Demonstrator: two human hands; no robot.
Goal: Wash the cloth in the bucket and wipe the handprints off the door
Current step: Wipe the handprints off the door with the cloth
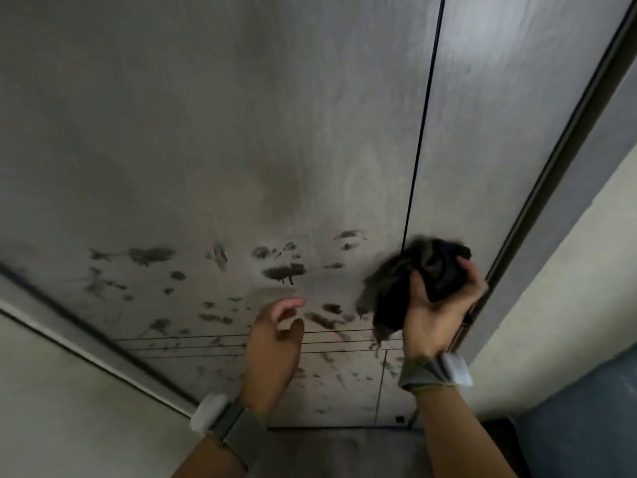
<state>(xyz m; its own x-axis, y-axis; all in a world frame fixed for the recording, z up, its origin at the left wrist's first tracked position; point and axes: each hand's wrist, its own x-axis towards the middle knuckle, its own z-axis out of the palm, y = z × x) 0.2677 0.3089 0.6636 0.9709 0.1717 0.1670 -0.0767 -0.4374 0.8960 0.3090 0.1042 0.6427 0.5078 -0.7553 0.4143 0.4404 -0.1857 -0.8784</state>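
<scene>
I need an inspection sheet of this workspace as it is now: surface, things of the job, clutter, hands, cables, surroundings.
Surface: grey door, many dark handprints across its lower part, some with drips.
Job's things: dark cloth, bunched, near the door's vertical black seam; bucket not in view.
Clutter: nothing seen.
Hands: right hand grips the cloth; left hand holds nothing, fingers loosely curled, in front of the door. Both wrists wear bands.
Cables: nothing seen.
Surroundings: pale wall at right, dark door frame.
</scene>
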